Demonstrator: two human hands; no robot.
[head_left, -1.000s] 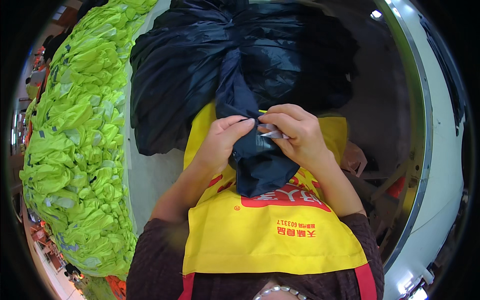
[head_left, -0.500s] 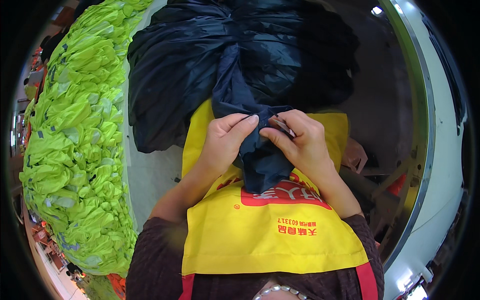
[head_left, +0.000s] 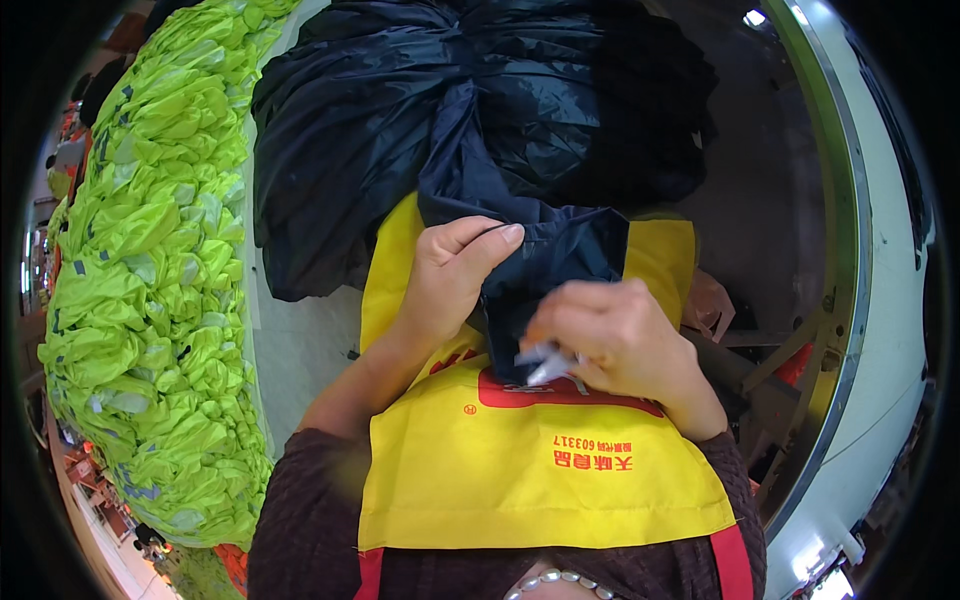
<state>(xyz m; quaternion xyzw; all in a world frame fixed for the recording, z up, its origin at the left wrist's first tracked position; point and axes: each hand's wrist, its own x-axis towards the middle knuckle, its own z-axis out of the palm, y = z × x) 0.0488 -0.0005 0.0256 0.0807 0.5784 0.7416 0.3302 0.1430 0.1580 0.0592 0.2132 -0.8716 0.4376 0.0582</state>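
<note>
L hand (head_left: pixel 455 268) w/ thumb & fingers clamped on dk. cloth (head_left: pixel 575 245), which hangs over yel. apron (head_left: pixel 540 505); R hand (head_left: pixel 625 335), lower, gripping blurred silver tool (head_left: pixel 548 366).

The strip of dark cloth (head_left: pixel 578 245) looks thin and smooth, with a faint sheen along its creases; the dark pile (head_left: pixel 560 110) behind is similar fabric, wrinkled and softly glossy. The small tool (head_left: pixel 548 368) looks like pale, shiny metal, though blurred. The lime heap (head_left: pixel 150 310) is crumpled, lightweight cloth with a slight shine. The apron (head_left: pixel 480 490) is smooth yellow fabric, the sleeve (head_left: pixel 318 490) rougher, matt, textured cloth. The necklace beads (head_left: pixel 570 577) are smooth and glossy; the table edge (head_left: pixel 853 220) looks metallic.
</note>
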